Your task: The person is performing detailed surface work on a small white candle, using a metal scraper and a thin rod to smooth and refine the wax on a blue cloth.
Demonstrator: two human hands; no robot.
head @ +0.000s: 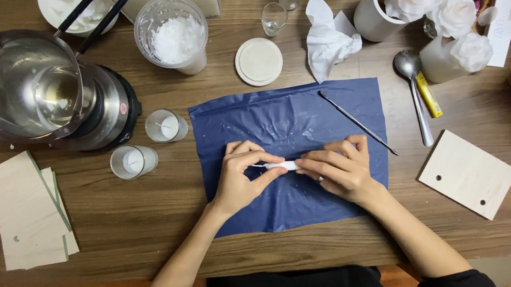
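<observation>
Left hand (241,177) and right hand (338,168) pinch small white roll (284,165) between fingertips, frame centre, over blue sheet (286,126); thin metal tool (357,122) just right.

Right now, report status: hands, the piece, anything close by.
Left hand and right hand both pinching a small white roll over the blue sheet. Thin metal tool lies just right of the hands.
</observation>
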